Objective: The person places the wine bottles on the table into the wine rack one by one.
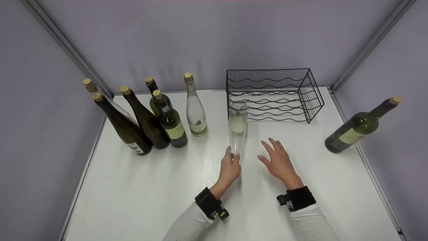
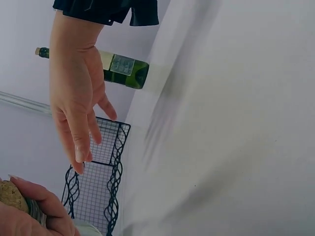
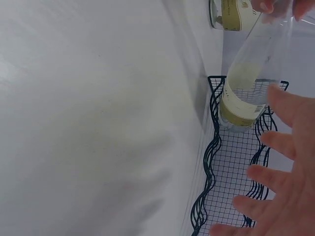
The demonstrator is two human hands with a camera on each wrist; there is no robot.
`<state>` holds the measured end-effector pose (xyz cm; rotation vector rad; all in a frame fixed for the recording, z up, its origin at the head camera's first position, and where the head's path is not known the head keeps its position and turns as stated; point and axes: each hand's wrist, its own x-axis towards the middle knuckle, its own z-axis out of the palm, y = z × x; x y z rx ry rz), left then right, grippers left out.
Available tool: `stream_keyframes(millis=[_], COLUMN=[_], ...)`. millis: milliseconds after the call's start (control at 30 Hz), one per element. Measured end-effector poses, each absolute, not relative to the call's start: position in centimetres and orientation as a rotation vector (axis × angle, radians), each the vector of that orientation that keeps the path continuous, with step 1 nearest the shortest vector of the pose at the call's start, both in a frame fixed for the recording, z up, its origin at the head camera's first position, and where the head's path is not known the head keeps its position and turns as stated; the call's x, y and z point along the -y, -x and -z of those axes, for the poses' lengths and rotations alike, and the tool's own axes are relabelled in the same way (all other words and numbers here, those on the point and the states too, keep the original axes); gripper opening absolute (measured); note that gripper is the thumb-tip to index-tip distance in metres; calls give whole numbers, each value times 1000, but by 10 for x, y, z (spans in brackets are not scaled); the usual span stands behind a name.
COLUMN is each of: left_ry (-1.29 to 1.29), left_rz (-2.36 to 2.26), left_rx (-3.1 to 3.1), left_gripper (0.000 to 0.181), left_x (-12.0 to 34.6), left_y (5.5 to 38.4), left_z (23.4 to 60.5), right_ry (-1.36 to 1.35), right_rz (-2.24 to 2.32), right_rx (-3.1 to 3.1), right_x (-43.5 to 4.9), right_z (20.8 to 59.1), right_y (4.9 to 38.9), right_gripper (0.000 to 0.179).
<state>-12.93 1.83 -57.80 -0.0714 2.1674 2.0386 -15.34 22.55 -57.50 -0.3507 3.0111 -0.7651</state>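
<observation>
A clear glass bottle (image 1: 238, 125) with a pale label lies lengthwise, base toward the black wire rack (image 1: 310, 97). My left hand (image 1: 230, 169) grips it by the neck, and the cork (image 2: 11, 196) shows beside those fingers in the left wrist view. In the right wrist view the bottle's base (image 3: 237, 120) is at one end of the rack, among the wavy wires; whether it rests on them I cannot tell. To the right of the bottle, my right hand (image 1: 279, 164) hovers with fingers spread, holding nothing.
Several corked bottles stand at the left, among them a dark green one (image 1: 174, 129) and a clear one (image 1: 196, 115) nearest the rack. Another green bottle (image 1: 352, 132) stands at the right table edge. Grey walls (image 1: 214, 40) enclose the white table (image 1: 150, 194).
</observation>
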Motion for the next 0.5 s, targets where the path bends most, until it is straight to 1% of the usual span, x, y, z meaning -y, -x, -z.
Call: stream_keyframes(millis=[133, 500], left_ry=[76, 118], left_rz=[-2032, -1969], left_rx=[-2212, -2409], left_gripper=[60, 57], left_x=[-25, -46], left_y=[136, 158], left_z=[580, 594], right_ry=[351, 329], right_rz=[738, 737], right_rx=[-3022, -3051], right_x=[-226, -226], right_z=[576, 581], right_y=[155, 157], right_gripper=[57, 52])
